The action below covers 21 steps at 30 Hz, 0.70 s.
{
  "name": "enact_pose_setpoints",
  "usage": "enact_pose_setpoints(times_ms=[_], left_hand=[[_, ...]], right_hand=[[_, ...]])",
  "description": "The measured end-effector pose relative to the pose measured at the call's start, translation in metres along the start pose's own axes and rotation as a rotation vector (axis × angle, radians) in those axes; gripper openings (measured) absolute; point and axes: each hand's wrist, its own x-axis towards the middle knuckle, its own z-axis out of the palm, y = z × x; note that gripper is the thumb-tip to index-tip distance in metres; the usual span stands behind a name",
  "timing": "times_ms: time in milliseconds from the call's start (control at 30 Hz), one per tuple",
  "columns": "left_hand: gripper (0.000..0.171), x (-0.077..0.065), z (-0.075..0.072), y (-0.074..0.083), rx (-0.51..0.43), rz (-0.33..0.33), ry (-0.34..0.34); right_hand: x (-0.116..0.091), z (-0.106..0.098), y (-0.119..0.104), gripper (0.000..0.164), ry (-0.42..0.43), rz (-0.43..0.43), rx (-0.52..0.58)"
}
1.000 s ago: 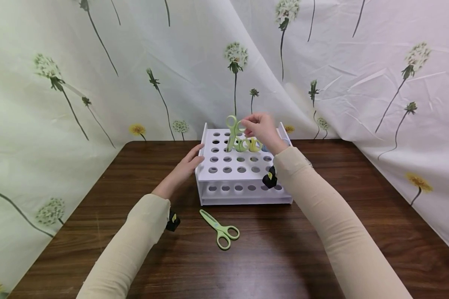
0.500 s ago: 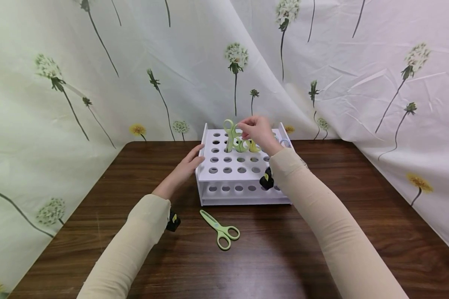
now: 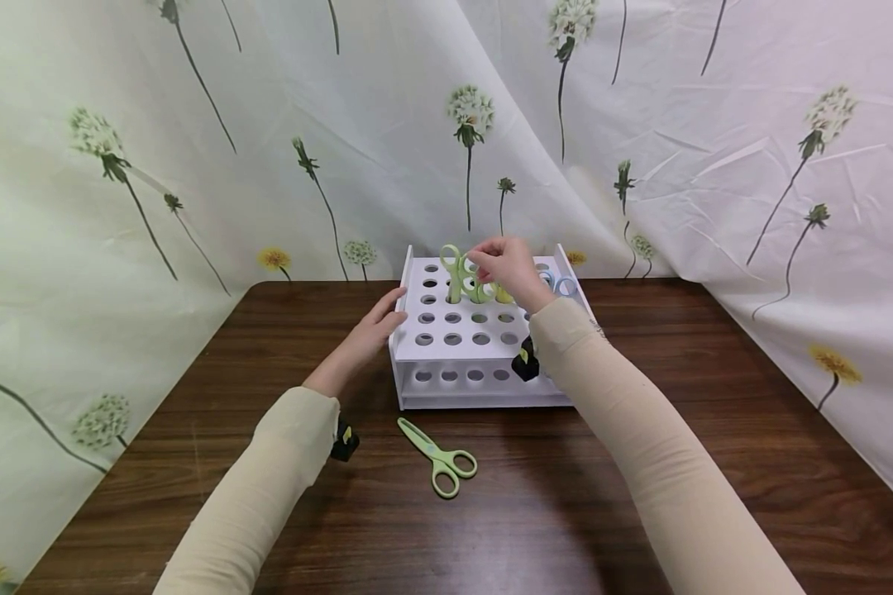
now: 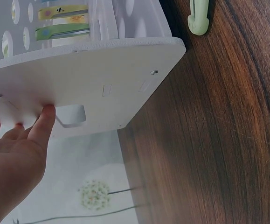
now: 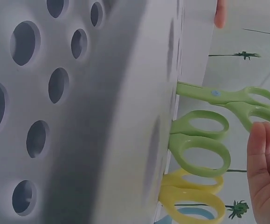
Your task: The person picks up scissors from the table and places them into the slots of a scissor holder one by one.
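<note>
My right hand [image 3: 508, 266] pinches one handle loop of a pair of green scissors [image 5: 218, 95], whose blades stand partway down in a hole of the white rack [image 3: 465, 347]. Beside it in the same row, another pair of green scissors [image 5: 202, 154] sits deep in its hole, then yellow scissors [image 5: 190, 200] and blue scissors [image 3: 565, 286]. At the rack's left side panel [image 4: 93, 84], my left hand [image 3: 368, 330] rests with straight fingers against the white board. A third pair of green scissors [image 3: 439, 459] lies on the table in front of the rack.
The rack has several rows of round holes and a lower shelf [image 3: 491, 399]. It stands on a dark wooden table [image 3: 268, 512], close to a flowered cloth backdrop [image 3: 387, 165]. Black cameras are strapped to both wrists.
The right hand has moved down and slightly left, and the held green scissors have sunk lower into the hole. Blue handles show more at the right. The left hand stays where it was.
</note>
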Motion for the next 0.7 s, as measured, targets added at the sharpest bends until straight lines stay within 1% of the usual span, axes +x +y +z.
enact_pose_setpoints(times_ms=[233, 467, 567, 700], left_hand=[[0.052, 0.000, 0.001, 0.001, 0.012, -0.011, 0.007], [0.053, -0.002, 0.001, 0.001, 0.010, -0.008, 0.002], [0.053, -0.002, 0.001, 0.002, 0.010, -0.009, 0.003], [0.052, -0.001, 0.001, 0.002, 0.010, -0.004, 0.004]], right_hand=[[0.001, 0.004, 0.005, 0.023, -0.002, 0.005, -0.014], [0.001, 0.009, 0.008, 0.019, 0.002, 0.018, -0.046], [0.001, 0.010, 0.009, 0.019, 0.006, 0.024, -0.043], [0.000, 0.012, 0.010, 0.018, 0.004, 0.008, -0.045]])
